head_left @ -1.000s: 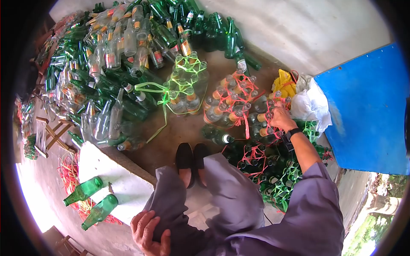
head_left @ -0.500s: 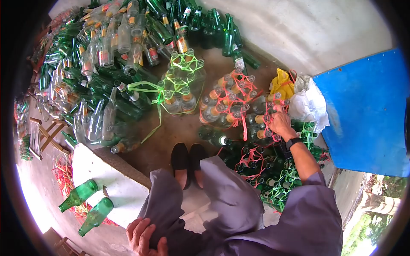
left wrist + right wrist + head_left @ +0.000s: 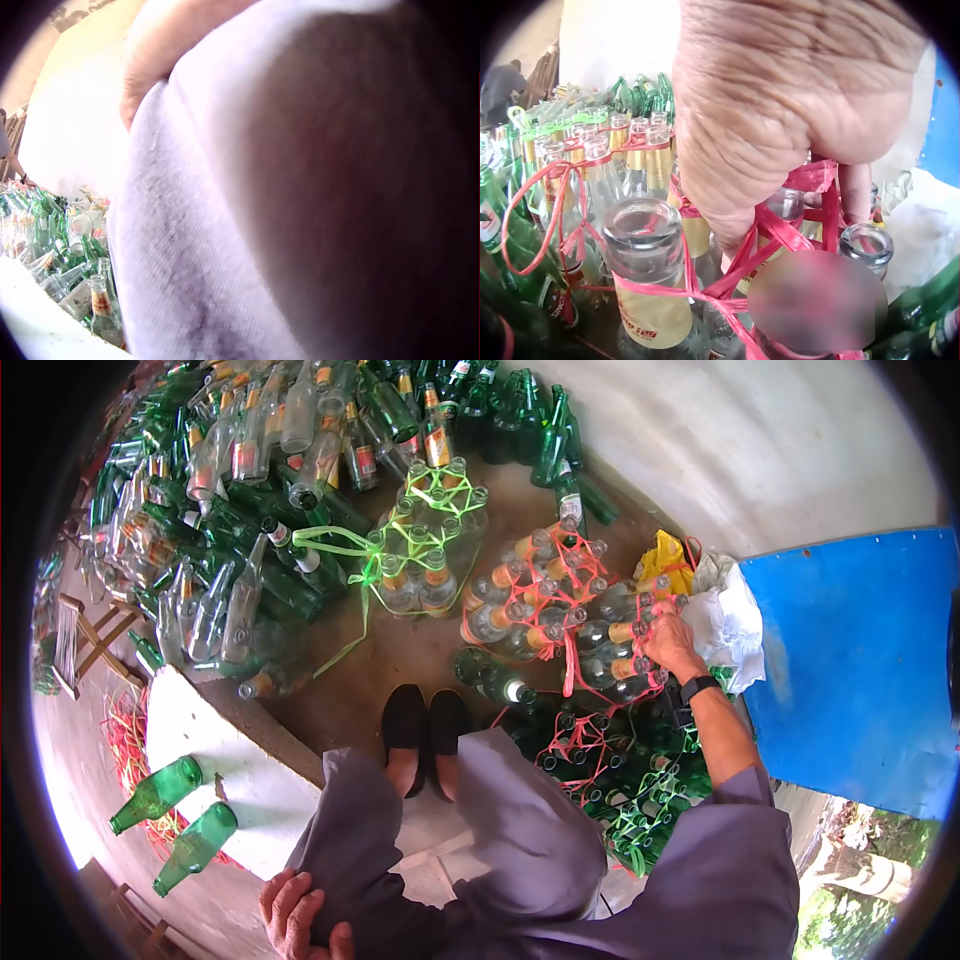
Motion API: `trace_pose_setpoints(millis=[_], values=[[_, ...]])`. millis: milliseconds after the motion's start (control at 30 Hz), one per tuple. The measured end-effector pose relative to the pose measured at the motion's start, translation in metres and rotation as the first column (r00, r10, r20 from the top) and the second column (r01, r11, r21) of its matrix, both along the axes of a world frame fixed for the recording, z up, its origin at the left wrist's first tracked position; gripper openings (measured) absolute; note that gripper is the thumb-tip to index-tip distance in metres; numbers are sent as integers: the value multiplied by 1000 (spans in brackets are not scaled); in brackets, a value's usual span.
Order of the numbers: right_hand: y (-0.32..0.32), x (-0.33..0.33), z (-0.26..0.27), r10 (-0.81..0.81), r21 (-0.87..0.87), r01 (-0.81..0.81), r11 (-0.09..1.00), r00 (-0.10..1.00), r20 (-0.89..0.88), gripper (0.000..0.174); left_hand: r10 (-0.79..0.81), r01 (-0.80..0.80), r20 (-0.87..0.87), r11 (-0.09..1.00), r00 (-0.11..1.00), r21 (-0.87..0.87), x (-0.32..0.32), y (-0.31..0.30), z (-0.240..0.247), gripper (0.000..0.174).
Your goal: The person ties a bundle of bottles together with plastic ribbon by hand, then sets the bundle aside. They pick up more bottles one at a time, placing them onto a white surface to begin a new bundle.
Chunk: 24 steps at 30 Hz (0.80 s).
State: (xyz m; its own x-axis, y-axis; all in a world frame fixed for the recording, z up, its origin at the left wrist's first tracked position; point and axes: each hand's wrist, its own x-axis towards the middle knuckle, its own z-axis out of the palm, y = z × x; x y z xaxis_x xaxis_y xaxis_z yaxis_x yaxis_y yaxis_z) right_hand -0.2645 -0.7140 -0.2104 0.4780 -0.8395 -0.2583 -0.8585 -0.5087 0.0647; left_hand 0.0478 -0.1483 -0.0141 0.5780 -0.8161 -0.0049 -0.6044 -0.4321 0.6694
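My right hand [image 3: 672, 642] grips the red plastic strap [image 3: 780, 232] tied around the necks of a bundle of clear glass bottles [image 3: 600, 660]. In the right wrist view its fingers reach down among the necks, partly hidden behind strap and glass; a clear bottle [image 3: 649, 262] with a gold neck label stands close in front. Left of this bundle is another group of clear bottles [image 3: 490, 622], also bound with red strap. My left hand [image 3: 295, 915] rests on the left trouser leg [image 3: 350, 840], fingers relaxed. In the left wrist view, trouser cloth fills most of the picture.
A large heap of green and clear bottles [image 3: 240, 470] lies at the far left. Green strap ties a clear bundle [image 3: 420, 565]. Green bottles [image 3: 650, 800] in strapping stand by my right leg. A white bag [image 3: 728, 622] and blue board [image 3: 850, 660] are at right; two green bottles [image 3: 158, 795] lie at left.
The head view has shifted, so the blue board sits lower. My right hand keeps its hold on the strap and has moved slightly right of the neighbouring bundle. The left hand stays on the leg.
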Motion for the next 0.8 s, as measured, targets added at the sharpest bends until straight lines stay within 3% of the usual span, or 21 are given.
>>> trace_pose_setpoints(millis=[267,500,800], values=[[-45,3,8,26,-97,-30,995,999,-34,24,-1,1,2,1000,1000,24,-1,-11,2,36],[-72,-13,-21,75,-196,-80,977,997,-35,18,-12,9,38,997,999,83,-3,-31,8,35],[-64,-11,-6,-16,-42,18,999,999,42,31,-9,6,43,997,999,71,-7,-37,9,33]])
